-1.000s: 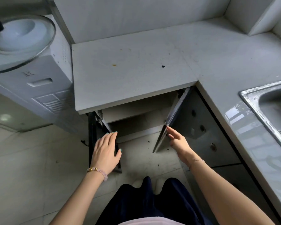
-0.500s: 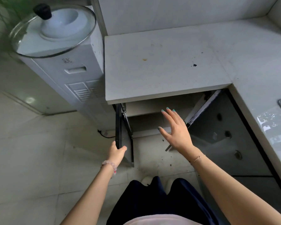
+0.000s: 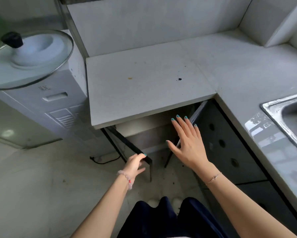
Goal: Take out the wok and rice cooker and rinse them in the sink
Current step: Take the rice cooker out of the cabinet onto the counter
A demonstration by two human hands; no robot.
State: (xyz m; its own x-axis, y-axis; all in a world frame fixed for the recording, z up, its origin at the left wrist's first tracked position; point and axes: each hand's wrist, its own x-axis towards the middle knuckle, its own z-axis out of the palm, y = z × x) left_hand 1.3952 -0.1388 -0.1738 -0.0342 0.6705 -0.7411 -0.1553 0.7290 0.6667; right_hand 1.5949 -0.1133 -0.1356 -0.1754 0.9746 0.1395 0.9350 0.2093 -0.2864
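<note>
1. 2 dark cabinet doors stand swung open under the front edge of the pale counter [image 3: 144, 93], seen from above as you look down.
2. Your left hand [image 3: 135, 164] is below the counter's left front corner. Its fingers curl over the top edge of the left door [image 3: 127, 143] and grip it. A bead bracelet sits at the wrist.
3. Your right hand [image 3: 189, 145] is flat and wide open, all 5 fingers spread and holding nothing, in front of the shadowed cabinet opening [image 3: 149, 136] under the counter.
4. Its fingertips lie close to the pale edge of the right door [image 3: 195, 115], under the counter's inner corner. You cannot tell whether they touch it.
5. Within that opening under the counter, only a pale shelf edge shows. The rest is dark, so you cannot tell where the wok or rice cooker sits.
6. The steel sink [image 3: 271, 107] is set into the counter's right-hand run, well apart from your hands.
7. Just beside the counter's left end stands a white water dispenser [image 3: 58, 103], with a glass lid [image 3: 41, 66] lying on top.
8. A black cord [image 3: 106, 160] lies on the floor below the counter's left end.
</note>
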